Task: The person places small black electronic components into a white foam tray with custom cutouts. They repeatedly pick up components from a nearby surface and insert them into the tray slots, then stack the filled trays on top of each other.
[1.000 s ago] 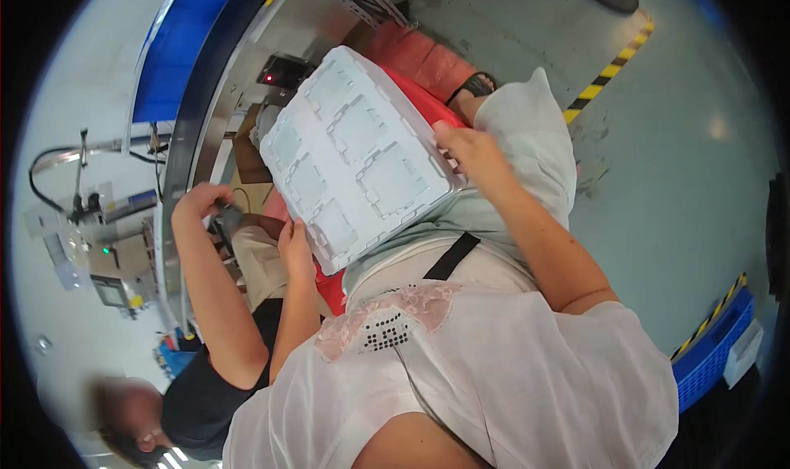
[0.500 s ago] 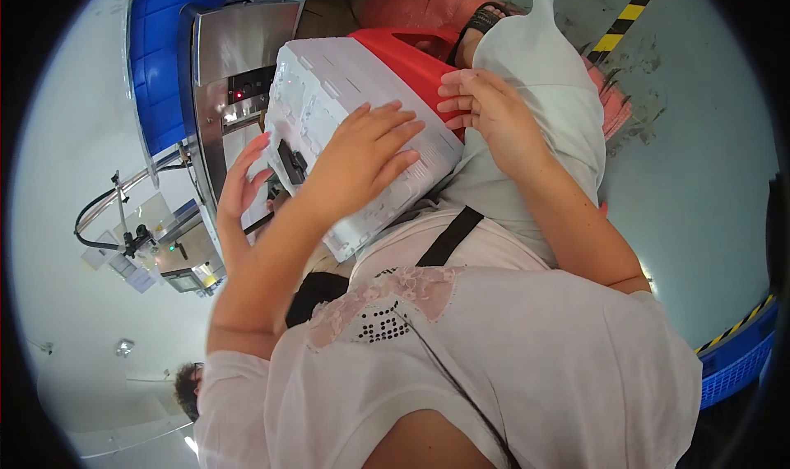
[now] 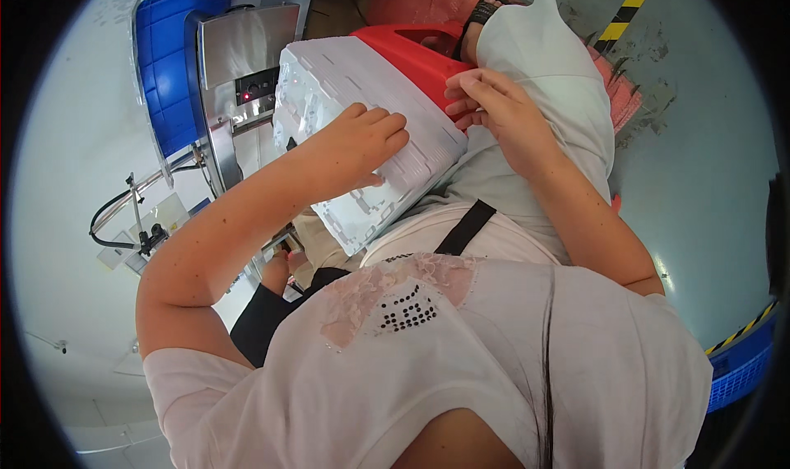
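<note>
Head view: resting white moulded-plastic tray stack [image 3: 421, 155] near pale-trousered lap [image 3: 487, 171], probably for easy reach; left hand [image 3: 362, 146] loosely spread over it, right hand [image 3: 508, 117] half-curled, empty.

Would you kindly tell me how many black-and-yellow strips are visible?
2: one strip at upper right, another strip at lower right beside the blue basket; others may be hidden.

We are seeing white trays [image 3: 413, 160], a red plastic part [image 3: 410, 66], a blue panel [image 3: 169, 66] far left, yellow-and-black striped tape [image 3: 630, 12] on grey-green floor [image 3: 699, 148] far right, and a white top [image 3: 609, 362] patterned with pink lace [image 3: 350, 311] and black dots [image 3: 409, 313].
</note>
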A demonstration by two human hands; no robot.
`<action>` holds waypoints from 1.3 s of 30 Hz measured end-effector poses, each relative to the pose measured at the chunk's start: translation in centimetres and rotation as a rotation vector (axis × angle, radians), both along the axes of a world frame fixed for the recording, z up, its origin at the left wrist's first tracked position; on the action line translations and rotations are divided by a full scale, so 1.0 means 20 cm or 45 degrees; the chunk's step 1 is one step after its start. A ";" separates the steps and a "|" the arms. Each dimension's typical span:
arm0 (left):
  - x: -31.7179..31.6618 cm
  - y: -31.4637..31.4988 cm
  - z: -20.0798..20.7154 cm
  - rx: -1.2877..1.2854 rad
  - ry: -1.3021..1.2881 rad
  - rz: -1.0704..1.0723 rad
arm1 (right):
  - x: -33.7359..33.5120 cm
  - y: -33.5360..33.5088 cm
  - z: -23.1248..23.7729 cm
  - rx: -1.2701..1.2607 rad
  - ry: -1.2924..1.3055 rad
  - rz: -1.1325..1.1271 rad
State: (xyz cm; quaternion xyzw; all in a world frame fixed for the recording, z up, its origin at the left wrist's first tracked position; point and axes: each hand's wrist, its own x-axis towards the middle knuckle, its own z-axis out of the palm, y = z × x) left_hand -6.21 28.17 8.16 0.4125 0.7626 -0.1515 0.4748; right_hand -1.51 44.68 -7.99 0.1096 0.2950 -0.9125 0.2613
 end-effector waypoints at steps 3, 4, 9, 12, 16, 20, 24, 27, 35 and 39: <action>-0.02 0.03 0.06 -0.014 0.031 0.005 | 0.02 0.00 0.02 0.223 0.212 0.035; -0.01 0.01 0.11 0.019 0.059 -0.004 | 0.03 0.00 0.02 0.417 0.440 0.013; 0.07 -0.07 0.31 0.120 0.166 0.035 | 0.11 -0.06 0.15 1.327 1.567 -0.075; 0.09 -0.09 0.36 0.169 0.232 0.040 | 0.14 -0.10 0.17 1.366 2.144 0.003; 0.12 -0.13 0.38 0.219 0.275 0.049 | 0.19 -0.19 0.16 1.438 2.471 0.455; 0.14 -0.15 0.37 0.260 0.270 0.117 | 0.15 -0.26 0.19 1.325 2.338 0.374; 0.12 -0.14 0.36 0.232 0.216 0.098 | 0.00 -0.45 0.13 1.381 2.161 0.025; 0.10 -0.13 0.35 0.217 0.206 0.053 | -0.07 -0.53 0.07 1.510 2.276 0.209; 0.06 -0.13 0.24 0.207 0.136 0.065 | -0.25 -0.41 -0.04 1.364 1.389 -0.207; 0.00 -0.11 0.07 0.266 0.069 0.063 | -0.33 -0.38 -0.10 1.173 1.003 -0.167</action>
